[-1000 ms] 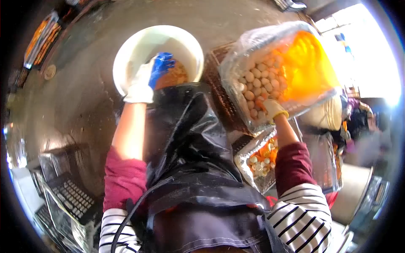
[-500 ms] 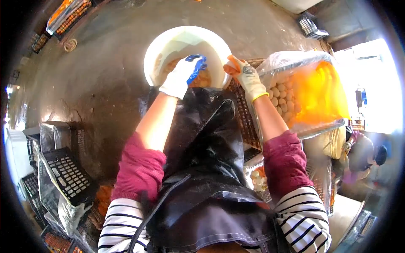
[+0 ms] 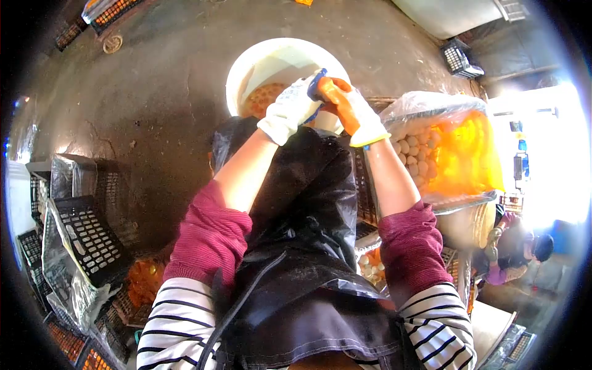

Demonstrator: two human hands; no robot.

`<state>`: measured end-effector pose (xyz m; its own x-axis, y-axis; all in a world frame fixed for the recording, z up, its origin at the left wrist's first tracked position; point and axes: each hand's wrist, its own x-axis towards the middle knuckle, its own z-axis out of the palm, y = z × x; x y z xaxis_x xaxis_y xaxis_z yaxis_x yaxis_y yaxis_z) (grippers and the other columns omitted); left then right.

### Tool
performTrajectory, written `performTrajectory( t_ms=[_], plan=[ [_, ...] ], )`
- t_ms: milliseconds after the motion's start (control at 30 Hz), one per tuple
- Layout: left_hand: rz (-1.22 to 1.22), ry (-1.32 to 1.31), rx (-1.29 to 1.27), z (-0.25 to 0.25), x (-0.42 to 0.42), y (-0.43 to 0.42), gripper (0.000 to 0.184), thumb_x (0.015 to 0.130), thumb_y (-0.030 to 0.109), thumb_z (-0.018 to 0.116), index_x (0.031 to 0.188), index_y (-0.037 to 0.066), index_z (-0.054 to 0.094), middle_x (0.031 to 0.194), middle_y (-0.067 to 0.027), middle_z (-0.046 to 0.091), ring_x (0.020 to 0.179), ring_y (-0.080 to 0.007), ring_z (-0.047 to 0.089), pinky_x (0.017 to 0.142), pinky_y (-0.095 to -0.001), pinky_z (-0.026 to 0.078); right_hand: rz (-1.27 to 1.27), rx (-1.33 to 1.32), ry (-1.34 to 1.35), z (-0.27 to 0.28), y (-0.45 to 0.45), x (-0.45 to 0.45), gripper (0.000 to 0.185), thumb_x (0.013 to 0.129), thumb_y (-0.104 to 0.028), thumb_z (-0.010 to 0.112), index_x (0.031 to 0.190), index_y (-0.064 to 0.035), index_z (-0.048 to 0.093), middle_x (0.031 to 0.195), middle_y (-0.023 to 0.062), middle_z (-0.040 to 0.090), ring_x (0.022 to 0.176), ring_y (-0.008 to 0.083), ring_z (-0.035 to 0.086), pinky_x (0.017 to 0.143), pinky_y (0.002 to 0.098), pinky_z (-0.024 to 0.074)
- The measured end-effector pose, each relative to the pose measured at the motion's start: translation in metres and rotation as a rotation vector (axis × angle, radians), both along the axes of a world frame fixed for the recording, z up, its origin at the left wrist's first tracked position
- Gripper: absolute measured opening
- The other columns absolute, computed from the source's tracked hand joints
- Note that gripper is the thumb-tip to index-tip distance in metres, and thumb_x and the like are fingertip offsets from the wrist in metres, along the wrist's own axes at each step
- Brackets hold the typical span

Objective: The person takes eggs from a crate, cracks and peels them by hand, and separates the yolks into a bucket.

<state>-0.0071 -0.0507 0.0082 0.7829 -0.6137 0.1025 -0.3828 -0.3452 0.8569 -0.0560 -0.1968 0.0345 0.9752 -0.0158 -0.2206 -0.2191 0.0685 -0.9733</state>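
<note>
My left hand (image 3: pixel 291 110), in a white glove with blue fingers, meets my right hand (image 3: pixel 353 110), in an orange and white glove, above the right side of a wide white tub (image 3: pixel 243 68). The fingers of both are closed against each other, and whatever lies between them is hidden. Round orange shapes like egg yolks (image 3: pixel 264 98) float in liquid inside the tub. Close to my right wrist stands a plastic-lined crate (image 3: pixel 419 98) with pale eggs (image 3: pixel 414 151) and a bright orange mass (image 3: pixel 465 154) beside them.
A black apron (image 3: pixel 290 185) covers my lap, just behind the tub. Stacked black crates (image 3: pixel 92 240) stand at the left. More eggs (image 3: pixel 372 269) lie in a lower crate by my right thigh. Another person (image 3: pixel 518 246) is at the far right, near a pale bucket (image 3: pixel 462 228).
My hands were apart, the left over the tub and the right at its rim. They have come together, the left moving right and up. The view has shifted slightly.
</note>
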Motion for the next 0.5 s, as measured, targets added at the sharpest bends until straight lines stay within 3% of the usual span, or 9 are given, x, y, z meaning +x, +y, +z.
performTrajectory(
  t_ms=[33, 67, 100, 133, 233, 267, 367, 500],
  plan=[
    [0.034, -0.151, 0.189, 0.005, -0.002, -0.001, 0.043, 0.089, 0.019, 0.045, 0.131, 0.008, 0.041, 0.123, -0.0152, 0.052, 0.113, -0.0268, 0.049, 0.095, -0.0352, 0.040, 0.038, -0.302, -0.077, -0.004, -0.002, 0.003, 0.030, 0.092, -0.026, 0.047, 0.111, -0.0029, 0.053, 0.104, 0.0117, 0.057, 0.098, 0.0190, 0.055, 0.081, 0.0294, 0.0446],
    [0.052, -0.214, 0.211, -0.002, -0.002, -0.003, 0.044, 0.087, 0.018, 0.043, 0.130, 0.007, 0.041, 0.120, -0.0193, 0.052, 0.113, -0.0329, 0.048, 0.095, -0.0397, 0.039, 0.078, -0.603, -0.154, -0.007, -0.004, 0.005, 0.029, 0.092, -0.025, 0.046, 0.108, -0.0033, 0.054, 0.102, 0.0127, 0.057, 0.099, 0.0194, 0.054, 0.080, 0.0294, 0.0446],
    [0.046, -0.190, 0.266, -0.002, -0.003, -0.004, 0.043, 0.087, 0.018, 0.043, 0.128, 0.007, 0.042, 0.119, -0.0191, 0.053, 0.111, -0.0330, 0.049, 0.094, -0.0400, 0.039, 0.121, -0.903, -0.230, -0.012, -0.006, 0.008, 0.027, 0.092, -0.025, 0.044, 0.106, -0.0037, 0.055, 0.101, 0.0137, 0.057, 0.099, 0.0198, 0.054, 0.079, 0.0294, 0.0446],
    [0.044, -0.167, 0.322, 0.008, -0.008, -0.002, 0.041, 0.087, 0.019, 0.042, 0.127, 0.007, 0.043, 0.118, -0.0189, 0.053, 0.110, -0.0330, 0.050, 0.093, -0.0402, 0.040, 0.188, -1.139, -0.485, -0.019, -0.005, 0.007, 0.025, 0.092, -0.022, 0.041, 0.100, -0.0037, 0.054, 0.099, 0.0163, 0.056, 0.093, 0.0236, 0.057, 0.075, 0.0326, 0.0453],
    [0.089, -0.168, 0.333, 0.005, -0.006, 0.001, 0.039, 0.087, 0.019, 0.042, 0.124, 0.006, 0.046, 0.113, -0.0182, 0.056, 0.105, -0.0325, 0.054, 0.089, -0.0393, 0.043, 0.063, -0.995, -0.172, -0.034, -0.002, 0.016, 0.025, 0.092, -0.022, 0.040, 0.099, -0.0024, 0.054, 0.097, 0.0167, 0.056, 0.079, 0.0263, 0.061, 0.069, 0.0348, 0.0471],
    [0.109, -0.182, 0.310, -0.001, -0.004, 0.001, 0.038, 0.088, 0.019, 0.041, 0.123, 0.006, 0.047, 0.111, -0.0179, 0.057, 0.103, -0.0322, 0.055, 0.088, -0.0388, 0.044, 0.067, -1.115, -0.428, -0.044, -0.007, 0.019, 0.028, 0.092, -0.024, 0.042, 0.101, 0.0000, 0.053, 0.095, 0.0165, 0.057, 0.064, 0.0266, 0.062, 0.063, 0.0335, 0.0491],
    [0.230, -0.531, 0.070, -0.017, -0.003, 0.012, 0.021, 0.086, 0.019, 0.044, 0.096, 0.006, 0.058, 0.092, -0.0156, 0.062, 0.087, -0.0305, 0.060, 0.076, -0.0402, 0.048, 0.040, -0.543, -0.250, -0.046, -0.008, 0.017, 0.029, 0.091, -0.024, 0.048, 0.105, 0.0014, 0.052, 0.095, 0.0153, 0.057, 0.068, 0.0262, 0.062, 0.065, 0.0336, 0.0499],
    [0.212, 0.076, -0.200, -0.010, 0.005, 0.011, 0.025, 0.089, 0.020, 0.042, 0.092, 0.005, 0.062, 0.077, -0.0141, 0.063, 0.071, -0.0294, 0.061, 0.065, -0.0365, 0.049, -0.003, 0.180, -0.020, -0.017, -0.003, 0.008, 0.030, 0.086, -0.020, 0.058, 0.108, -0.0002, 0.051, 0.099, 0.0135, 0.057, 0.082, 0.0239, 0.059, 0.072, 0.0342, 0.0496]
  ],
)
